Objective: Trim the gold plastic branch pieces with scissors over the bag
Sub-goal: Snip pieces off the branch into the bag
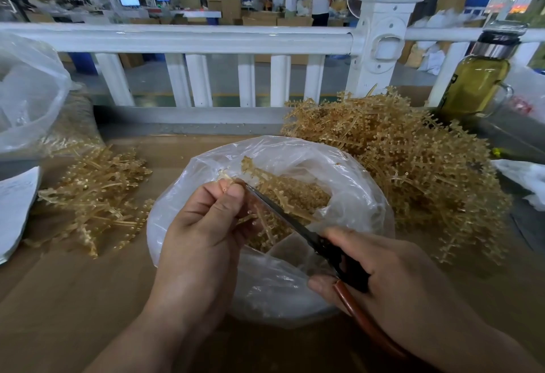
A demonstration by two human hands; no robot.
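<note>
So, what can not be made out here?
Head view: where the black scissors meet the gold plastic branch piece, hidden by the left hand.
Head view: the scissors' handles, mostly covered by the right hand.
Head view: the near wall of the clear plastic bag, behind both hands.
Head view: any writing on the white paper sheet, too small.
</note>
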